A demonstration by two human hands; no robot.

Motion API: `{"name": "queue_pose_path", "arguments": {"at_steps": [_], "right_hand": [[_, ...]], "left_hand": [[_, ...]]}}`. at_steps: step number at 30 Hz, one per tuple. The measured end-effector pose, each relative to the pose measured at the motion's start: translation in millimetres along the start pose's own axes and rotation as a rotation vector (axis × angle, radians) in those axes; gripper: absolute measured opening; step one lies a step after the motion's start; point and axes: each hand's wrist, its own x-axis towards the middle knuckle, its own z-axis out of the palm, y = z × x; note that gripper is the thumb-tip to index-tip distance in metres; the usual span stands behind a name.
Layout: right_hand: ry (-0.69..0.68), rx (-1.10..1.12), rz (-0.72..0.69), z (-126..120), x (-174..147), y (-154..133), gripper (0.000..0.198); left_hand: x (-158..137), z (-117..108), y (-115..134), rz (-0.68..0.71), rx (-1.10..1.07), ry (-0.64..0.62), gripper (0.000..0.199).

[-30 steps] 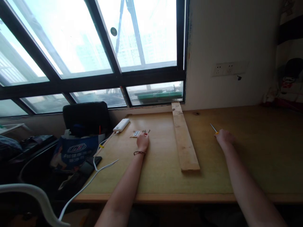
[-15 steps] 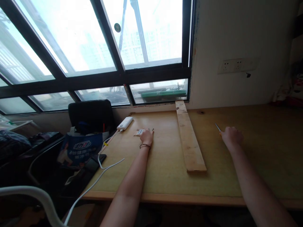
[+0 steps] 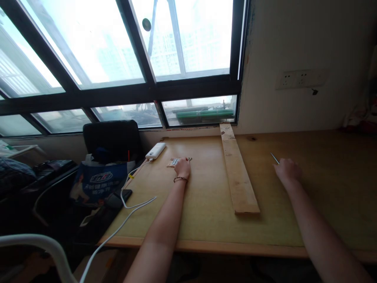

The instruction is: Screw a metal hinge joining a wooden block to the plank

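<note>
Counting two hands (image 3: 182, 168) (image 3: 288, 170), one plank (image 3: 239, 173)

desk (image 3: 206, 204): matt smooth wood; plank (image 3: 239, 173): rough bare wood; power bank (image 3: 156, 150): glossy white plastic; tool shaft (image 3: 275, 158): shiny metal

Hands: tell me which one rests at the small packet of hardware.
The left hand, beside the packet near the power bank. The right hand holds a thin tool beyond the plank.

A room in a home, used as a makeshift workbench: a long wooden surface (image 3: 206, 204) runs under a big window (image 3: 123, 55) (city buildings outside), with a wall socket (image 3: 300, 78), a power bank (image 3: 155, 150) and a stuffed bag (image 3: 98, 186).
</note>
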Motion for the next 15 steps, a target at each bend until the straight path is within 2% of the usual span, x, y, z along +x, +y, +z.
{"name": "queue_pose_path", "arguments": {"at_steps": [15], "right_hand": [[-0.087, 0.066, 0.028, 5.8, 2.0, 3.8, 0.035]], "left_hand": [[0.3, 6.4, 1.2, 0.123, 0.122, -0.030, 0.036]]}}
